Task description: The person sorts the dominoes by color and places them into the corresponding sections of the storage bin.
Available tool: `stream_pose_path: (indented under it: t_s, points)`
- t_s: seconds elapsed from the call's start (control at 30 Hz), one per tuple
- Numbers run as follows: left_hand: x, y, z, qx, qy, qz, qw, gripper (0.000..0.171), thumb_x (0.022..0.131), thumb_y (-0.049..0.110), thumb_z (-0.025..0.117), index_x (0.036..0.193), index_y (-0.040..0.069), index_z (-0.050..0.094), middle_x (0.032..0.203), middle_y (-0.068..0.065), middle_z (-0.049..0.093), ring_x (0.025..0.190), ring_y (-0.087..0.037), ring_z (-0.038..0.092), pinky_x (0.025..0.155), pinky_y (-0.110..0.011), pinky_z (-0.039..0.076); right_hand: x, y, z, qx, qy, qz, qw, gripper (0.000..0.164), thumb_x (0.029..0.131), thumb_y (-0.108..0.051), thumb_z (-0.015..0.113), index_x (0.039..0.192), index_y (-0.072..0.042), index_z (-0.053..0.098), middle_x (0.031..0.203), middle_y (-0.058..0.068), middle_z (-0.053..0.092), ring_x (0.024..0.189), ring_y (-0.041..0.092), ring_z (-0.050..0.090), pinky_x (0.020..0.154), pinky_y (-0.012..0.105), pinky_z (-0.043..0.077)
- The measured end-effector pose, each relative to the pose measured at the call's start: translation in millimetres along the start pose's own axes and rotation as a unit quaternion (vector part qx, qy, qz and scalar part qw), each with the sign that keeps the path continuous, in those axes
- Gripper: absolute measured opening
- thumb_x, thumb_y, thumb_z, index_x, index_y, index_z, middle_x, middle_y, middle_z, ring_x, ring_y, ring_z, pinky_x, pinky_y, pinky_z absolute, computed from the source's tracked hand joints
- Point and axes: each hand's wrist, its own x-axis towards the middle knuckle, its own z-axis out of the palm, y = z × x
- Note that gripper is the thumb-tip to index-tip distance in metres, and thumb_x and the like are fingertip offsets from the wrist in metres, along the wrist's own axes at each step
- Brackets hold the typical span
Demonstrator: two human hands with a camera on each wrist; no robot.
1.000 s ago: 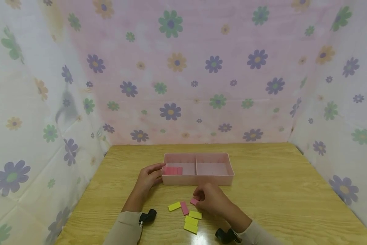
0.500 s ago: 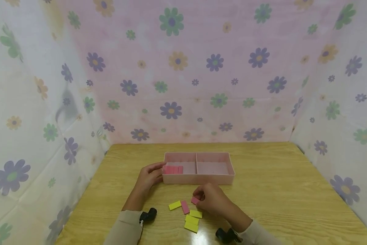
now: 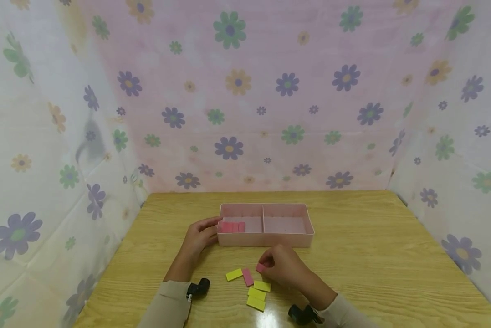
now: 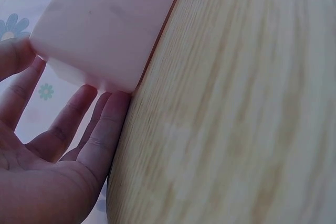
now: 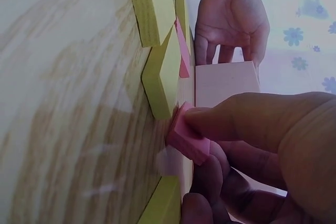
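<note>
My right hand [image 3: 285, 269] pinches a small flat pink block [image 5: 190, 134] between thumb and fingertips, low over the table. A second pink block [image 3: 247, 276] lies beside it, with several yellow blocks [image 3: 256, 295] around. A pale pink two-compartment box [image 3: 266, 240] stands just beyond the hands. Several pink blocks [image 3: 232, 227] sit in a row in its left compartment; the right one shows no blocks. My left hand [image 3: 200, 238] rests its fingertips against the box's left end wall [image 4: 105, 35], fingers extended and spread.
Another yellow block [image 5: 163, 205] lies close to the right hand in the right wrist view. The wooden table [image 3: 385, 255] extends on both sides of the box. Flower-printed cloth [image 3: 262, 91] encloses its back and sides.
</note>
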Motion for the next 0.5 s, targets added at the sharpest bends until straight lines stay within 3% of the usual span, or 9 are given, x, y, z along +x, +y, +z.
stream_pose_path:
  t_s: [0.5]
  points:
    - [0.5, -0.2, 0.3, -0.005, -0.006, 0.002, 1.0, 0.039, 0.103, 0.016, 0.065, 0.14, 0.007, 0.065, 0.146, -0.016, 0.06, 0.129, -0.034, 0.063, 0.097, -0.04, 0.06, 5.5, -0.1, -4.6, 0.035, 0.019, -0.021, 0.999, 0.005, 0.09, -0.016, 0.079, 0.094, -0.012, 0.08, 0.084, -0.009, 0.069, 0.074, 0.007, 0.062, 0.064, 0.022, 0.055]
